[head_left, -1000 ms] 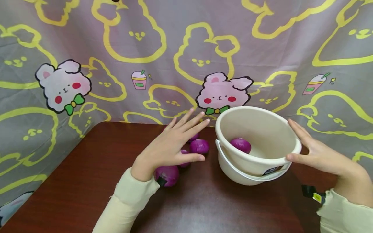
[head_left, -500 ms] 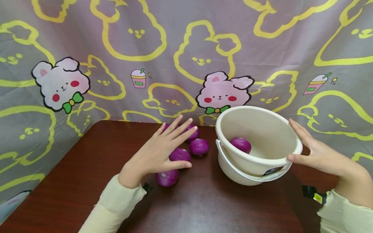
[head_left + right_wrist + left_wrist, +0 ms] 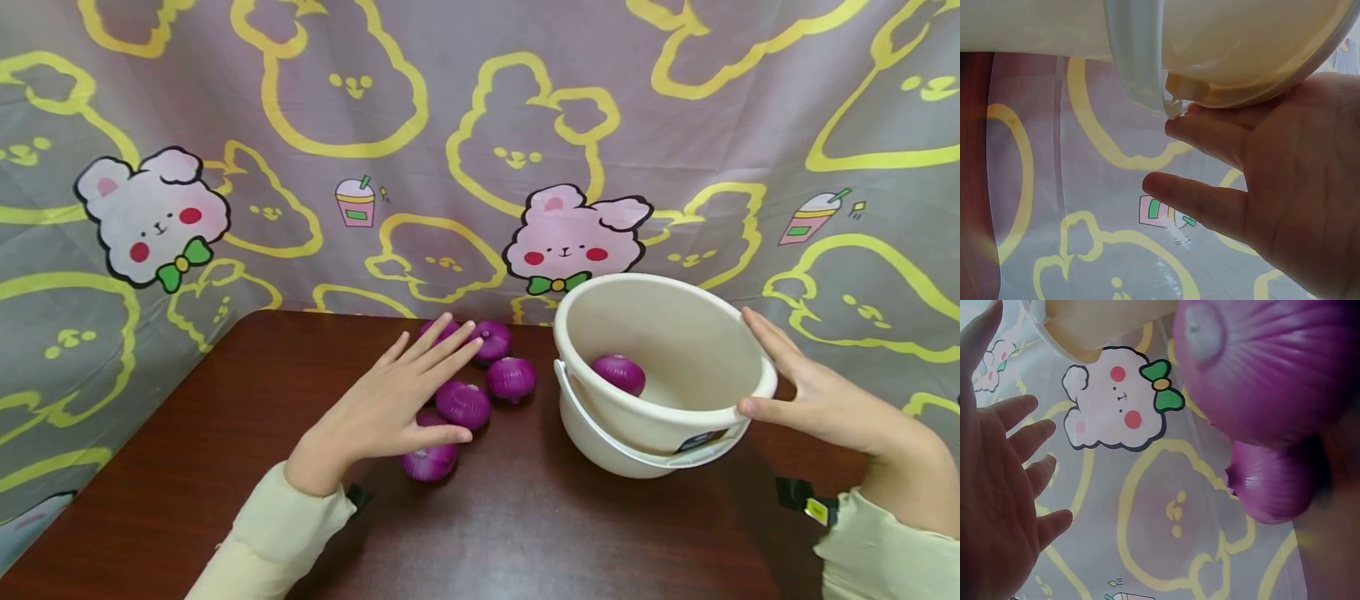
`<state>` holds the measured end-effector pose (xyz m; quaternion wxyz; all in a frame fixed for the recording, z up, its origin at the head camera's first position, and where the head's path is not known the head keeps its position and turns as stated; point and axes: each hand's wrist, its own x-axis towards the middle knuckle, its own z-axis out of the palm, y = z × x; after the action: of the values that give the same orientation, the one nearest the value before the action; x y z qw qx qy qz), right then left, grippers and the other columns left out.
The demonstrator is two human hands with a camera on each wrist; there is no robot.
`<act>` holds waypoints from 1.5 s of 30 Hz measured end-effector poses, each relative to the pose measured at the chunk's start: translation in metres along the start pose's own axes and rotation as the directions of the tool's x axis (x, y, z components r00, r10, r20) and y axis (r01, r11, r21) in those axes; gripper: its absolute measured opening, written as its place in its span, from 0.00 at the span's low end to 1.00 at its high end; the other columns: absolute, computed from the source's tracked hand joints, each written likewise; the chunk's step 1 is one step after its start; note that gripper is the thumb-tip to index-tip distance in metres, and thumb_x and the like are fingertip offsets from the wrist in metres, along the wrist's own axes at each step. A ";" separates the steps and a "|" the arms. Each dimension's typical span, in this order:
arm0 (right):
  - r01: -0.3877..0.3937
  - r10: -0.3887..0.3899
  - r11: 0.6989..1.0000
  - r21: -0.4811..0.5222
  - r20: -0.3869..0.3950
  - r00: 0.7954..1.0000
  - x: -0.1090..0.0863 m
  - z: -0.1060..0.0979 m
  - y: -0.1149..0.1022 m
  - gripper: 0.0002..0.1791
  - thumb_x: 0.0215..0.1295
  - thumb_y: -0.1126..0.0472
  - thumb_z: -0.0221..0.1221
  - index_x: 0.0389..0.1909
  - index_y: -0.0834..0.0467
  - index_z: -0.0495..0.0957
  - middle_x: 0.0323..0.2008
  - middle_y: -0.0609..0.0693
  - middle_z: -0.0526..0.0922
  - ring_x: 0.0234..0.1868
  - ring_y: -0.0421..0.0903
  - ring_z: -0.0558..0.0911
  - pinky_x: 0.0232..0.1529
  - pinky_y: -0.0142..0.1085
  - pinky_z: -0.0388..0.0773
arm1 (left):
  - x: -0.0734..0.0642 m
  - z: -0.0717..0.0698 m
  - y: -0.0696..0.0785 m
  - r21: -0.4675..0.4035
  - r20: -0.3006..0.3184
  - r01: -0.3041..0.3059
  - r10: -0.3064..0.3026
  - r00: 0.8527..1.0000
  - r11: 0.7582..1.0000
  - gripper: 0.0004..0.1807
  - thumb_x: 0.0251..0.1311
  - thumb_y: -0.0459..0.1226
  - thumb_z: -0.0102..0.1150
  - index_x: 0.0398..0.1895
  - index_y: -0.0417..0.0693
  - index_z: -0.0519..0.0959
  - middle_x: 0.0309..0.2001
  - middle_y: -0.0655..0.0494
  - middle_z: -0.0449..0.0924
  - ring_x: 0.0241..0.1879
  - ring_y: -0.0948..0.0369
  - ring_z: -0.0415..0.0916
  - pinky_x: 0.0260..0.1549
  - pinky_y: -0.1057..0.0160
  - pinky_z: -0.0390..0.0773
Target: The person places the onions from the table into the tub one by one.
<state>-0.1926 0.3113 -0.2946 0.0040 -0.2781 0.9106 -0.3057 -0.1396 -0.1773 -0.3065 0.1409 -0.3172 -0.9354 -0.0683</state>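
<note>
My left hand (image 3: 375, 408) hovers with fingers spread over several purple onions on the table, partly covering some of them. Nothing is held in it. Clear of the hand lie one onion (image 3: 512, 379) near the bucket and another onion (image 3: 465, 407) just beyond the thumb. In the left wrist view, a big onion (image 3: 1266, 369) fills the upper right, apart from the fingers. My right hand (image 3: 832, 404) rests at the right rim of a cream bucket (image 3: 637, 446), thumb on the front and straight fingers along the outside. Inside the bucket sits one onion (image 3: 618, 374).
The dark wooden table (image 3: 202, 433) runs back to a grey curtain (image 3: 420, 108) printed with yellow outlines and cartoon rabbits. A white handle (image 3: 573, 417) hangs down along the bucket's near side.
My left hand has drawn back left and towards me, away from the bucket, uncovering more of the onions. My right hand and the bucket have stayed in place.
</note>
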 end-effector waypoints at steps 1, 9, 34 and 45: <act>0.000 0.000 1.000 0.000 0.001 1.000 0.000 0.000 0.000 0.57 0.63 0.60 0.62 0.80 0.43 0.29 0.80 0.58 0.30 0.75 0.30 0.35 0.63 0.15 0.31 | -0.001 0.001 0.000 0.003 0.004 0.003 -0.003 1.000 1.000 0.53 0.57 0.71 0.52 0.80 0.64 0.43 0.81 0.66 0.37 0.81 0.59 0.29 0.73 0.36 0.50; 0.015 -0.015 1.000 -0.002 -0.006 1.000 0.000 -0.001 -0.001 0.57 0.63 0.61 0.62 0.80 0.45 0.30 0.80 0.59 0.31 0.75 0.30 0.35 0.59 0.11 0.35 | -0.009 0.008 -0.004 0.000 0.036 0.021 -0.021 0.999 1.000 0.52 0.57 0.71 0.52 0.80 0.66 0.45 0.81 0.64 0.39 0.81 0.58 0.31 0.72 0.34 0.50; 0.015 -0.014 1.000 0.004 -0.011 1.000 0.001 0.000 0.003 0.58 0.61 0.60 0.63 0.80 0.44 0.30 0.80 0.60 0.31 0.76 0.32 0.34 0.65 0.17 0.35 | -0.024 0.025 -0.007 -0.080 0.161 0.050 -0.036 0.986 0.996 0.47 0.55 0.67 0.58 0.77 0.74 0.53 0.81 0.63 0.41 0.81 0.53 0.34 0.71 0.32 0.51; 0.015 -0.015 1.000 -0.009 -0.013 1.000 0.000 0.000 0.003 0.58 0.61 0.61 0.63 0.80 0.44 0.30 0.80 0.58 0.31 0.75 0.29 0.35 0.61 0.13 0.35 | -0.029 0.032 -0.009 -0.083 0.168 0.066 -0.051 0.984 0.994 0.45 0.56 0.67 0.59 0.76 0.76 0.55 0.80 0.59 0.46 0.80 0.51 0.42 0.69 0.33 0.57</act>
<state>-0.1940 0.3132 -0.2956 -0.0053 -0.2831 0.9098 -0.3034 -0.1299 -0.1941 -0.3467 0.0464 -0.3001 -0.9488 -0.0869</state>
